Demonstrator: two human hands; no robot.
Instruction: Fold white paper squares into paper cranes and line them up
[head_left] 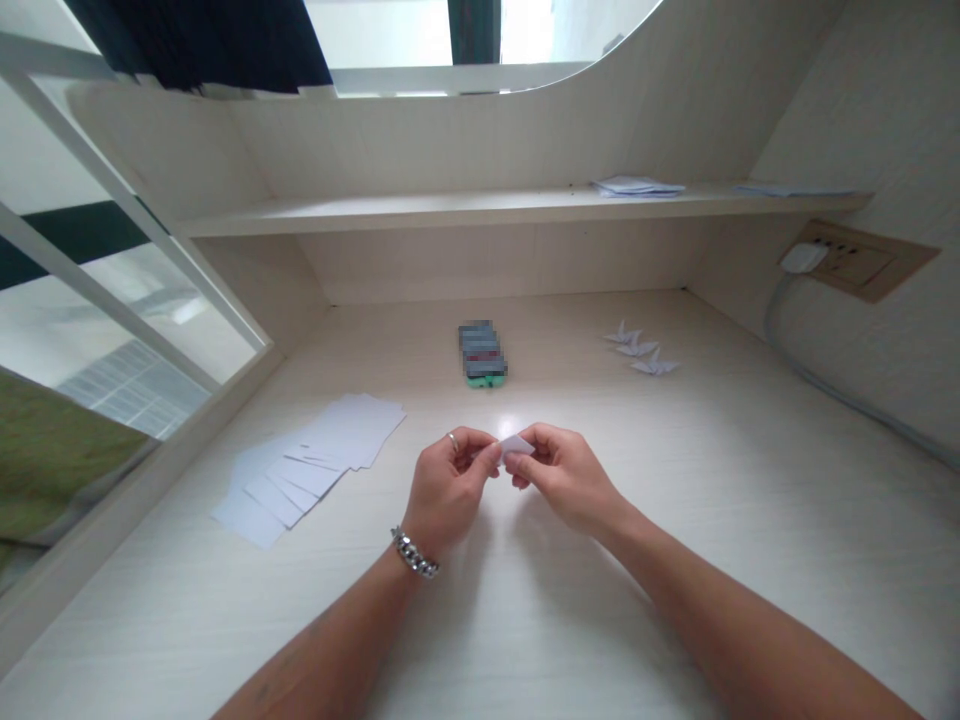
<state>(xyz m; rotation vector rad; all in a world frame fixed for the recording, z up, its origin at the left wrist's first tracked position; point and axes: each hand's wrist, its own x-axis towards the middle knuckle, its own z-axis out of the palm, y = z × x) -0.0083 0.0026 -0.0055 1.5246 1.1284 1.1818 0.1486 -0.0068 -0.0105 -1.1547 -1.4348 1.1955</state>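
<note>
**One small fold, held off the tabletop**

Both hands are on the same scrap. The left hand (450, 485) and right hand (566, 475) each have their grip pinched tight on the small white paper (516, 447), which sits just above the tabletop (750, 480), near its middle.

With nothing beneath it, I'd say the risk is a skewed crease. The sheet looks thin and slick, so if either pinch slides, the edges would drift apart, and a wrong fold in paper stays.

The paper itself is matte and sharp-edged, folded to a small angled flap. To the left lie fanned flat sheets (315, 465) on pale wood-grain laminate. Farther back on the right sit pointed folded pieces (641, 352).
</note>
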